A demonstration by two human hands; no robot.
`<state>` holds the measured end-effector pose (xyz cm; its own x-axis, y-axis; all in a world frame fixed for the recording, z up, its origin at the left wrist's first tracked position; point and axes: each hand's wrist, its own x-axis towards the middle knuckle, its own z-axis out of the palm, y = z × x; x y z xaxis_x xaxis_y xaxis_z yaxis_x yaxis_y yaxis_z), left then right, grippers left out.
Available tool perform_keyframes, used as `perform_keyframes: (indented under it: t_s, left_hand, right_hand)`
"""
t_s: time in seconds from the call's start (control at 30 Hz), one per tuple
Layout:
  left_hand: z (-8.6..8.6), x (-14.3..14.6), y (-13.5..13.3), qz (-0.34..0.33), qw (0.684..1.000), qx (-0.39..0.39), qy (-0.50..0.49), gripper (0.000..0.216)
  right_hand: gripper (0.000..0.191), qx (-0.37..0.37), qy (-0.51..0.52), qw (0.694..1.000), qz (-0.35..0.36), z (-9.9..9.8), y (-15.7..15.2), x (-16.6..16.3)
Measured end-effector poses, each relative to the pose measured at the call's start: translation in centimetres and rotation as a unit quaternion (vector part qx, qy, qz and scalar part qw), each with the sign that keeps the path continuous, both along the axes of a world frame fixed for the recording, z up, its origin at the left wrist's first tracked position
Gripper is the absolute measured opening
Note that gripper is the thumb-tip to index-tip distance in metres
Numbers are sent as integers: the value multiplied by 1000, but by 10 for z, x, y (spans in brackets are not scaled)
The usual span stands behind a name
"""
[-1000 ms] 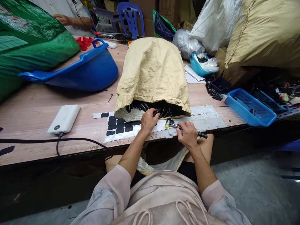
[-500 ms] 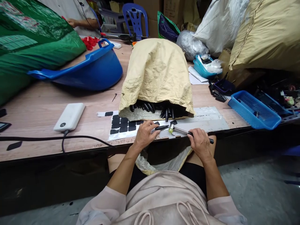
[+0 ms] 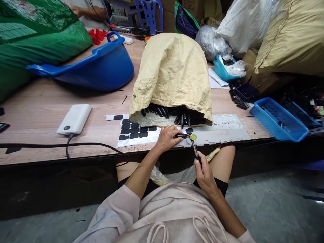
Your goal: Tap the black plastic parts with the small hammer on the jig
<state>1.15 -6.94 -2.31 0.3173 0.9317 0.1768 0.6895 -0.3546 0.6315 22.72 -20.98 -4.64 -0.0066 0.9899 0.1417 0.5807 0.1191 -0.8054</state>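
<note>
My left hand (image 3: 167, 137) rests on the table edge, closed round a small black stick-shaped part (image 3: 181, 136) that points right. My right hand (image 3: 204, 172) is drawn back over my lap, gripping the black handle of a small hammer (image 3: 194, 148) whose yellow-green head (image 3: 193, 136) sits at the tip of the black part. Just behind lies a tan paper sack (image 3: 172, 77) on its side, its mouth spilling several black parts (image 3: 172, 116). A white sheet with black square pads (image 3: 134, 131) lies under my left hand.
A white power bank (image 3: 74, 118) with a black cable (image 3: 63, 145) lies at the left. A blue tub (image 3: 96, 69) and green sack (image 3: 37, 40) stand behind it. A blue tray (image 3: 279, 118) is at the right. Another person's arm (image 3: 86, 11) shows at the far left.
My left hand drew a black part out of the sack to the table edge. My right hand pulled back toward my lap and swung the hammer head onto the part.
</note>
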Motion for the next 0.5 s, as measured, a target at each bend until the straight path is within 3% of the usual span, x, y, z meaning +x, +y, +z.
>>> perform_keyframes:
  t_s: [0.23, 0.5]
  left_hand:
    - [2, 0, -2, -9, 1000, -9, 7, 25]
    - [3, 2, -3, -7, 1000, 6, -3, 17]
  right_hand:
    - [48, 50, -22, 999, 5, -10, -3, -5]
    - [51, 93, -55, 994, 24, -9, -2, -4]
